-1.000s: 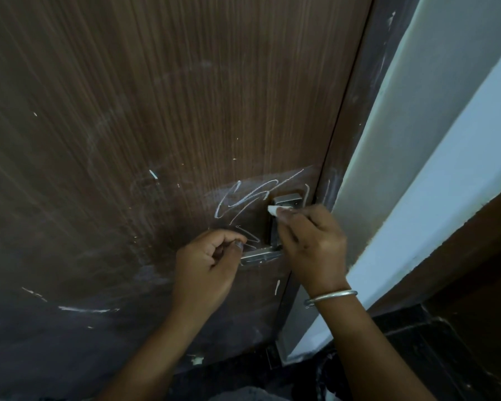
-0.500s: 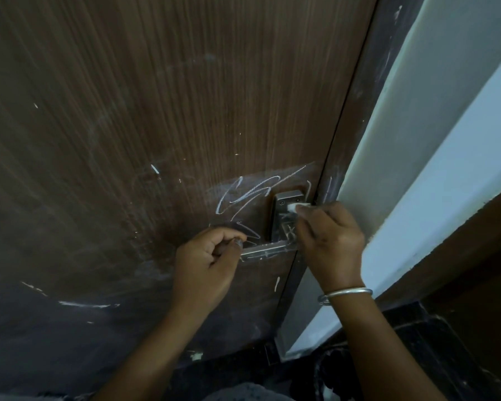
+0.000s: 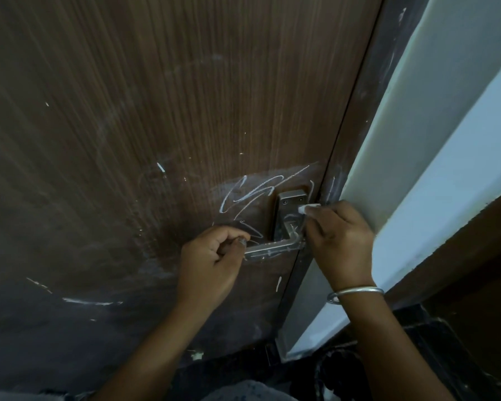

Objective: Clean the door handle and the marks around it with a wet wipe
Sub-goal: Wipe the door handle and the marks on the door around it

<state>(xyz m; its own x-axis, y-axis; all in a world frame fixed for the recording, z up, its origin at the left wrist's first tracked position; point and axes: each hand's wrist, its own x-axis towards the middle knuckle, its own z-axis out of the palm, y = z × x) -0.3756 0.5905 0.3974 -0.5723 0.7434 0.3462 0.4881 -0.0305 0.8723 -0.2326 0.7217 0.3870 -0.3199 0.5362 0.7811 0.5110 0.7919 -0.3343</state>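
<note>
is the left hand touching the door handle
Touching. Head view shows the left hand gripping the free end of the door handle, fingers curled round it.

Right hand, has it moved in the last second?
Yes. The right hand slid the wipe rightward across the handle plate, from its left edge to its right.

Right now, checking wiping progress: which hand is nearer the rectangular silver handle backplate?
Right. The right hand holds a white wipe against the backplate; the left hand grips the metal lever end, lower left.

Right of the dark brown wooden door frame, a pale painted wall; below, black tiled floor; nearer, a thin silver metal bangle.
</note>
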